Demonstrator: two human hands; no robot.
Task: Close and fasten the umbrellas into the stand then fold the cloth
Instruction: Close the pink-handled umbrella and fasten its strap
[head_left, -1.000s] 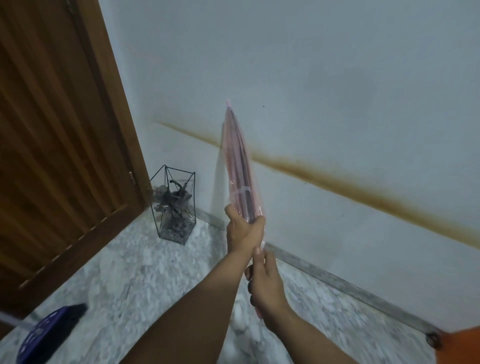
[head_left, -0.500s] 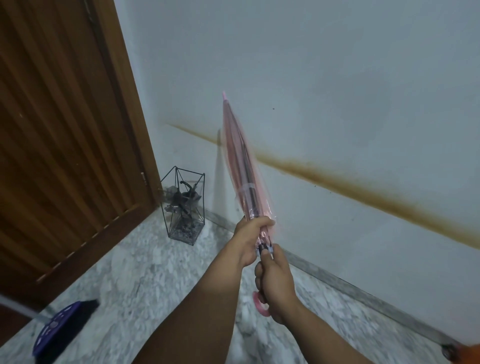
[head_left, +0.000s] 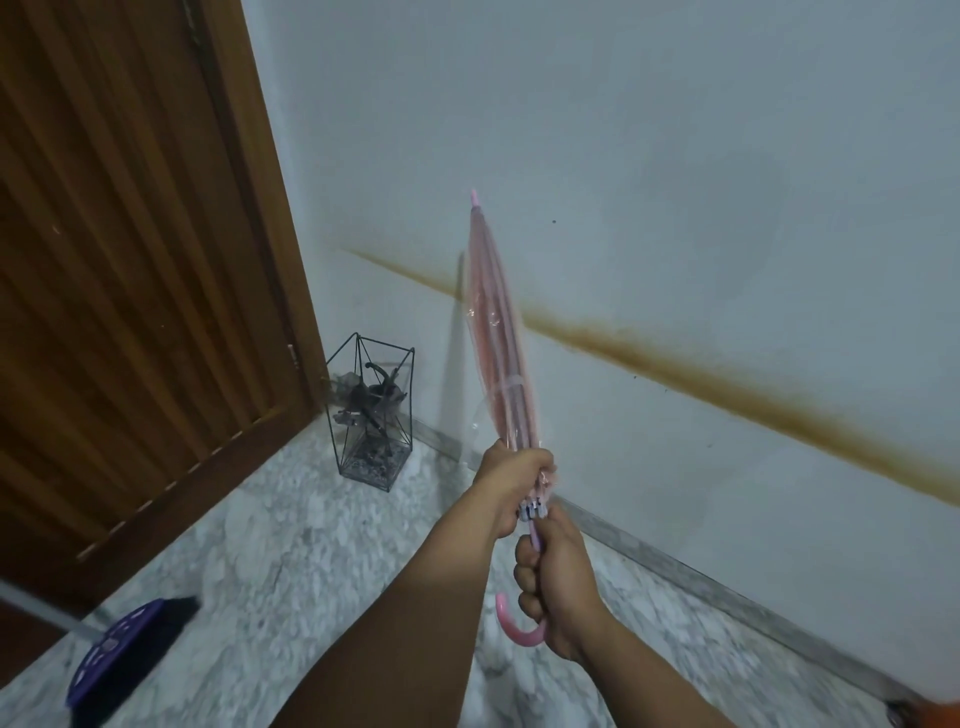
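Wire stand (head_left: 371, 415) by the door (head_left: 130, 260); broom (head_left: 124, 654) lies near.

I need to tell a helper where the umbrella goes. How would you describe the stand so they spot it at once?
Look to the corner where the wooden door meets the white wall. On the marble floor there stands the stand, a tall black wire cage, already holding a dark umbrella.

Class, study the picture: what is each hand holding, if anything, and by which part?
Both hold the closed pink umbrella. The left hand grips the bottom of the gathered canopy; the right hand grips the shaft just above the curved handle.
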